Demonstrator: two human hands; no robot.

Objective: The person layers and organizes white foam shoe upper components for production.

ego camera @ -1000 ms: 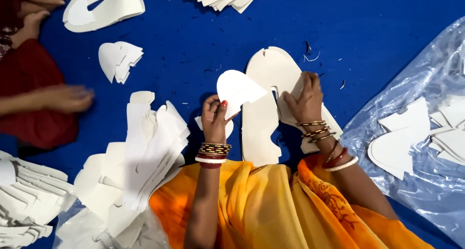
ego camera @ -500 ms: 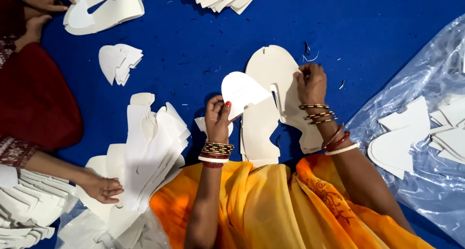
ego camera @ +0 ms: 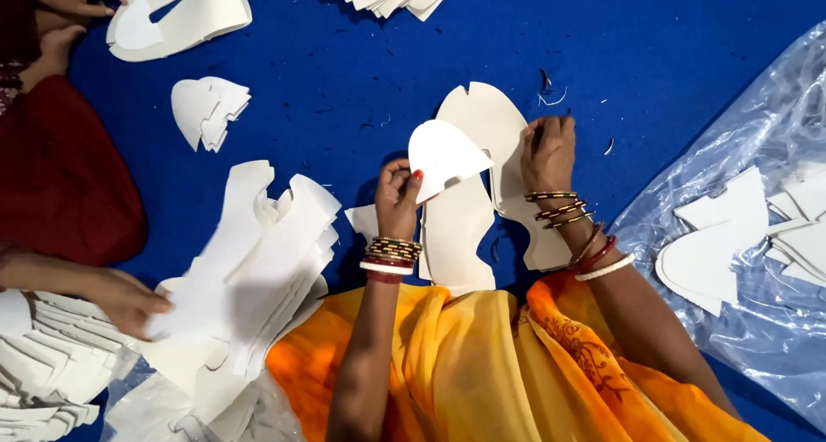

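Head view: the large cream sheet lies flat on the blue cloth, just above the orange garment. The left hand, at the sheet's left edge, has its fingers curled shut on a rounded cream cut-out, lifted and tilted over the sheet. The right hand presses down on the sheet's upper right part, fingertips bent and pinched at its edge; whether they grip it I cannot tell. Left of the sheet sits a stack of cut shapes, with another person's hand touching it. Right of the sheet, clear plastic film holds more cream pieces. Up-left of the sheet lies 1 small pile.
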